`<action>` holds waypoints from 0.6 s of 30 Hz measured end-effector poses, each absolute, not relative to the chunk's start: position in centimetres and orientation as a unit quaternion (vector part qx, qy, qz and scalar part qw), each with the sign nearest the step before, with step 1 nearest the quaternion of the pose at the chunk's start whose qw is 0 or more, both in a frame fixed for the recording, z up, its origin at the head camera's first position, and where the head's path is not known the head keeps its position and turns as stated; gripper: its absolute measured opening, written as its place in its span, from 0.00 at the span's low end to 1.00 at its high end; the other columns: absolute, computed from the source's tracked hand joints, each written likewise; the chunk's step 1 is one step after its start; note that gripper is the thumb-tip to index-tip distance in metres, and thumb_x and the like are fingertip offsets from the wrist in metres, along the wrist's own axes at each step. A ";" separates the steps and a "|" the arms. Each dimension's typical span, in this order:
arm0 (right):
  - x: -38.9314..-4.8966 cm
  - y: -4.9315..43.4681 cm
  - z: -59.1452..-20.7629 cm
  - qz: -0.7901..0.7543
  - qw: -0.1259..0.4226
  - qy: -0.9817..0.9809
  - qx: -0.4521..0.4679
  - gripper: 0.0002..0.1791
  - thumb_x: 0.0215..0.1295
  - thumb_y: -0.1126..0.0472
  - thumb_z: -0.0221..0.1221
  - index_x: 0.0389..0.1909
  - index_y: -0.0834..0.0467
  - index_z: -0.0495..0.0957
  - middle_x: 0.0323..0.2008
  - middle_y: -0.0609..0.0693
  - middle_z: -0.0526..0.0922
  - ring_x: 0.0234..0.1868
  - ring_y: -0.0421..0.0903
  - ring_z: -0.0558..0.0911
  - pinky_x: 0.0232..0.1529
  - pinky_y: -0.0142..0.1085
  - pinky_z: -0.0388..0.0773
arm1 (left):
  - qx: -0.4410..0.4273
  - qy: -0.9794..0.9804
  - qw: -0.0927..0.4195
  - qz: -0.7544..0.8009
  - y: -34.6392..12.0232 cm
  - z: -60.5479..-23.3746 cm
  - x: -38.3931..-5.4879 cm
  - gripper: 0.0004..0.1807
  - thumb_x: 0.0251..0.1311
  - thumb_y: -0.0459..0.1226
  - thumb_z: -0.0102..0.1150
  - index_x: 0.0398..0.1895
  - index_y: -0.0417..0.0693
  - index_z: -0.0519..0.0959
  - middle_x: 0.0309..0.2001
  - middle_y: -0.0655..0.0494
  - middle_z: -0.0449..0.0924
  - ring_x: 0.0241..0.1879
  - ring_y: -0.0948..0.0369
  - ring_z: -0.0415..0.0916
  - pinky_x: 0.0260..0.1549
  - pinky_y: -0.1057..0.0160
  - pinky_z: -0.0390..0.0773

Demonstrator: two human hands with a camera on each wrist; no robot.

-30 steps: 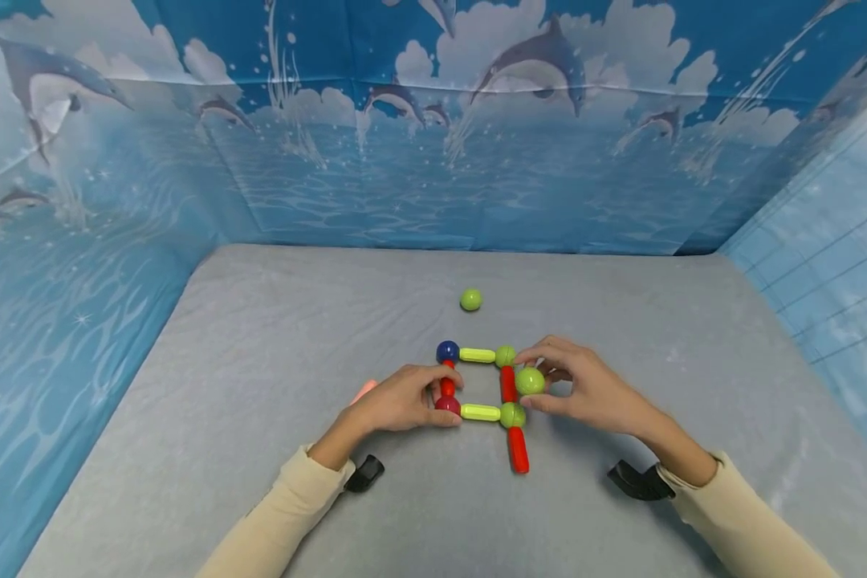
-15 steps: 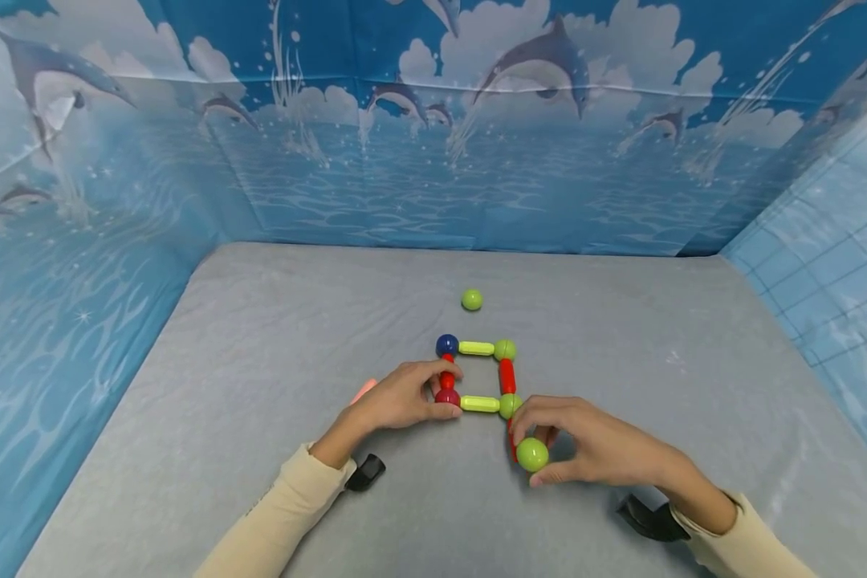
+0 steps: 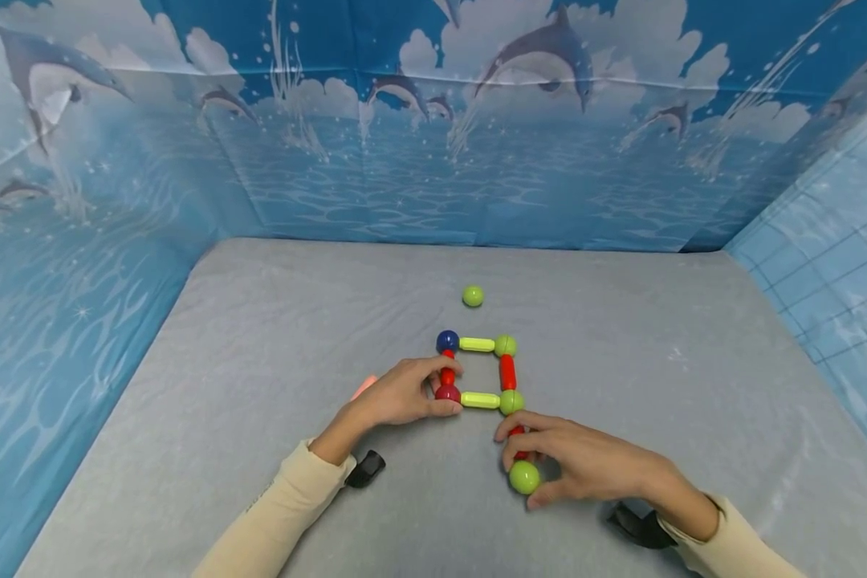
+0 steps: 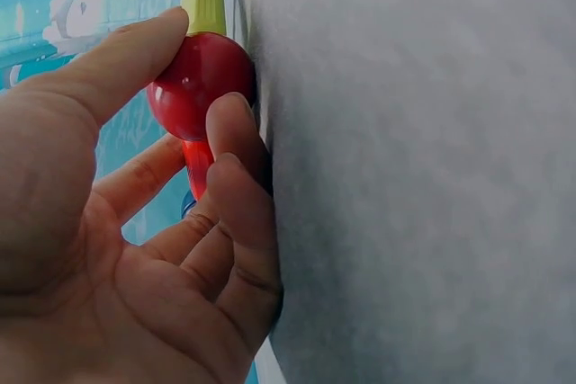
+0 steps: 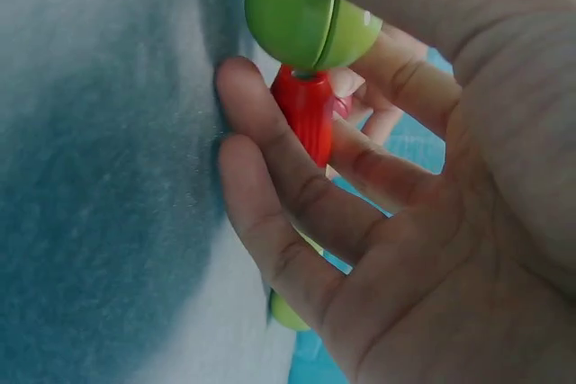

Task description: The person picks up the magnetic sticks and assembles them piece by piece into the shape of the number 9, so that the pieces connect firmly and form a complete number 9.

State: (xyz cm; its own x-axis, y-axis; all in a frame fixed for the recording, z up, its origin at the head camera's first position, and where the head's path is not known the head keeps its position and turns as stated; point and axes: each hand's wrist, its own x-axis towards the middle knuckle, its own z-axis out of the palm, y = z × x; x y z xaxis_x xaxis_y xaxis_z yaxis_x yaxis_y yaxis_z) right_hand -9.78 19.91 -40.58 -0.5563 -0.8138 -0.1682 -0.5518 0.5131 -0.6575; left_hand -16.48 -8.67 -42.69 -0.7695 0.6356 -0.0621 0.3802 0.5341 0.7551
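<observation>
A square of magnetic rods and balls lies on the grey cloth. Its corners are a blue ball (image 3: 448, 341), a dark red ball (image 3: 448, 393) and two green balls, joined by yellow rods (image 3: 480, 400) and red rods (image 3: 507, 372). My left hand (image 3: 405, 393) holds the dark red corner between thumb and fingers, partly covering the left red rod. From the near right corner another red rod (image 5: 306, 119) extends toward me. At its end sits a larger green ball (image 3: 524, 478), touching it; my right hand (image 3: 578, 457) pinches this ball, fingers alongside the rod.
A loose green ball (image 3: 473, 296) rests beyond the square. An orange-pink piece (image 3: 364, 386) shows partly behind the left hand. The grey cloth (image 3: 296, 305) is bordered by blue dolphin-print curtains (image 3: 405, 185) at the back and sides.
My right hand has brought the larger green ball from beside the square's right side toward me, onto the near end of the protruding red rod. My left hand stays on the dark red ball.
</observation>
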 end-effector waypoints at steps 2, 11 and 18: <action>-9.8 19.9 -40.6 -0.270 0.238 0.842 -0.403 0.16 0.58 0.47 0.71 0.45 0.38 0.77 0.60 0.39 0.71 0.56 0.37 0.73 0.56 0.39 0.76 | 0.295 0.859 0.169 0.382 -8.7 -42.7 -16.5 0.26 0.59 0.44 0.71 0.59 0.51 0.77 0.34 0.59 0.77 0.32 0.63 0.75 0.33 0.66 0.75; -10.1 19.6 -40.5 -0.250 0.260 0.859 -0.363 0.17 0.56 0.47 0.73 0.44 0.35 0.77 0.60 0.35 0.70 0.57 0.37 0.72 0.60 0.40 0.75 | 0.291 0.868 0.165 0.367 -9.1 -41.3 -16.3 0.32 0.58 0.45 0.72 0.65 0.50 0.74 0.37 0.55 0.78 0.30 0.62 0.75 0.31 0.66 0.75; -10.1 19.5 -40.7 -0.261 0.270 0.855 -0.358 0.16 0.56 0.45 0.72 0.42 0.36 0.78 0.59 0.35 0.71 0.56 0.38 0.72 0.60 0.41 0.75 | 0.264 0.882 0.145 0.362 -10.9 -39.2 -15.1 0.30 0.58 0.42 0.72 0.64 0.50 0.75 0.39 0.51 0.79 0.32 0.61 0.77 0.30 0.65 0.77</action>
